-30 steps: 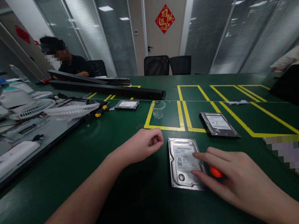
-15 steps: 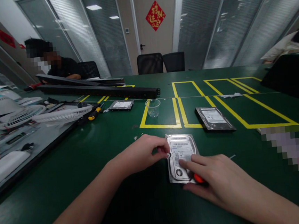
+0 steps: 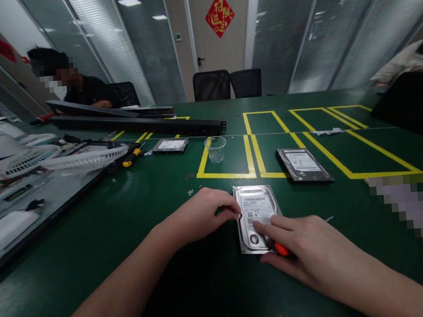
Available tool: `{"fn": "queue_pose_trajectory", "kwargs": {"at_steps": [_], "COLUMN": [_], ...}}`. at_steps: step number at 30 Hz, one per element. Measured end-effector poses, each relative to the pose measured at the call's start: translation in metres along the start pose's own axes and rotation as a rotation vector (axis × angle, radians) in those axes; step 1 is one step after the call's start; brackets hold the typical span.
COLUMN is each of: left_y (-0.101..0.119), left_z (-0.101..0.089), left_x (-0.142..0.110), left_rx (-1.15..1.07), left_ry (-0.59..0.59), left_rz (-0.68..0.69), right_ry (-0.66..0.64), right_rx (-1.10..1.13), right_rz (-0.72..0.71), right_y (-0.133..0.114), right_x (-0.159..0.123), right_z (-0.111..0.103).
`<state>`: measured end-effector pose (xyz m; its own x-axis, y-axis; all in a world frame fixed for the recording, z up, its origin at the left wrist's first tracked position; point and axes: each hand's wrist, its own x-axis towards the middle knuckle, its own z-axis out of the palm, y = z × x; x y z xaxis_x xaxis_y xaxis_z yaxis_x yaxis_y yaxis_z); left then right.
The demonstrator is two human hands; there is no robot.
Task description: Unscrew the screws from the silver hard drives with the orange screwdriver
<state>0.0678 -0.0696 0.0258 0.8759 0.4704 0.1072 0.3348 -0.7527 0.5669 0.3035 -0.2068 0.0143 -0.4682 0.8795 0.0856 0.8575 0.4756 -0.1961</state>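
Observation:
A silver hard drive [image 3: 262,203] with a white label lies flat on the green table in front of me. At its left edge, my left hand [image 3: 208,210] is closed in a pinch of thumb and forefinger; a tiny bright spot shows at the fingertips, too small to name. My right hand [image 3: 304,246] lies over the drive's lower right, its index finger touching the label. Under that palm is a screwdriver [image 3: 281,249], its orange handle end showing by the thumb and its thin shaft sticking out on the far side. Several small screws [image 3: 190,192] lie beyond my left hand.
A clear plastic cup [image 3: 216,150] stands inside yellow tape markings. Other hard drives lie at right [image 3: 304,164] and farther left [image 3: 169,146]. Fan parts, a yellow-black screwdriver [image 3: 132,158] and long black bars [image 3: 138,125] occupy the left side. A person [image 3: 83,91] sits across the table.
The whole view has shifted slightly, with the scene sitting a little higher. Both hands keep the same hold and place on the drive.

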Motion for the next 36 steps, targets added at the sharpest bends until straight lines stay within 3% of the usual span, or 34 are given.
{"fn": "queue_pose_trajectory", "kwargs": {"at_steps": [36], "left_y": [-0.0034], "left_z": [0.0031], "left_x": [0.001], "left_rx": [-0.025], "left_ry": [-0.006], "left_rz": [0.0], "right_ry": [0.011], "right_rx": [-0.048], "right_rz": [-0.011], "right_y": [-0.0016], "right_x": [-0.0014], "right_z": [0.0013]}}
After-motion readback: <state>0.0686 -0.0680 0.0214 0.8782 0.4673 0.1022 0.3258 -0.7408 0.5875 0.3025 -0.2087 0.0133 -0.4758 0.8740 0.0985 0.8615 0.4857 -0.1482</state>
